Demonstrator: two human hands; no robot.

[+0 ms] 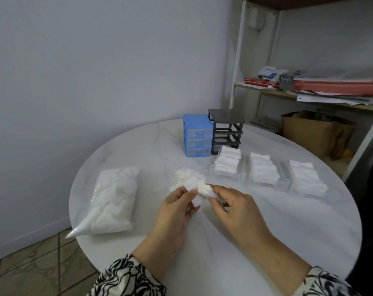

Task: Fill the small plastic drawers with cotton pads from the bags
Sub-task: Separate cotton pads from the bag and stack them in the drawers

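Above the round white table [234,248], my left hand [177,212] and my right hand [239,210] both pinch a bunch of white cotton pads [194,184] in crumpled clear plastic. A full clear bag of cotton pads [115,199] lies to the left. Three clear drawers [227,165], [264,171], [305,178] lie in a row on the right, each packed with pads. A blue drawer cabinet [197,135] with its three drawers in place stands at the back. Beside it is a black frame [226,131] with empty slots.
A shelf unit [309,92] with papers and red folders stands behind the table on the right, with a brown paper bag [316,133] under it. The wall is close behind the table. Tiled floor [31,268] shows at the lower left.
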